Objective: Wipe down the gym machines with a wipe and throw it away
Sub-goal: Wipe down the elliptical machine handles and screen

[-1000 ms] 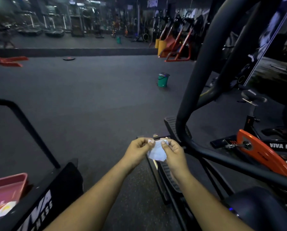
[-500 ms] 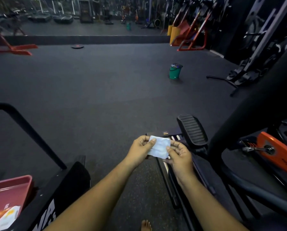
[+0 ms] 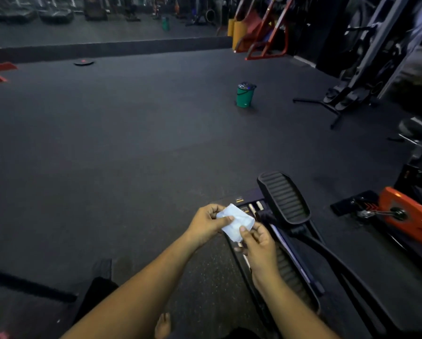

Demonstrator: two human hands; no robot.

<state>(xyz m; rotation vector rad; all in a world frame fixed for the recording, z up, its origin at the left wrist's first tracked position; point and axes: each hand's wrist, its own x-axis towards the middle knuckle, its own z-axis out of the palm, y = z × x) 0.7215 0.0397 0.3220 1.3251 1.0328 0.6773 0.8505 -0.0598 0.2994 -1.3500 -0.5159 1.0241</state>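
A person is standing on the dark gym floor (image 3: pixel 131 148), holding a white wipe (image 3: pixel 236 222) out in front at arm's length, above the near end of a black stepping machine (image 3: pixel 293 243). The left hand (image 3: pixel 206 222) is pinching the wipe's upper left edge, thumb laid on top and fingers curled beneath; the right hand (image 3: pixel 258 243) is pinching its lower right corner between thumb and fingertips. The wipe is lying partly unfolded and roughly flat, its long axis running from upper left down to lower right, between the two grips. The machine's ribbed pedal (image 3: pixel 283 196) is sitting just beside the hands, to their right. A green bucket (image 3: pixel 245 95) is standing well apart on the open floor beyond. An orange exercise bike (image 3: pixel 408 216) is showing at the right edge, and a bare foot (image 3: pixel 163 325) below.
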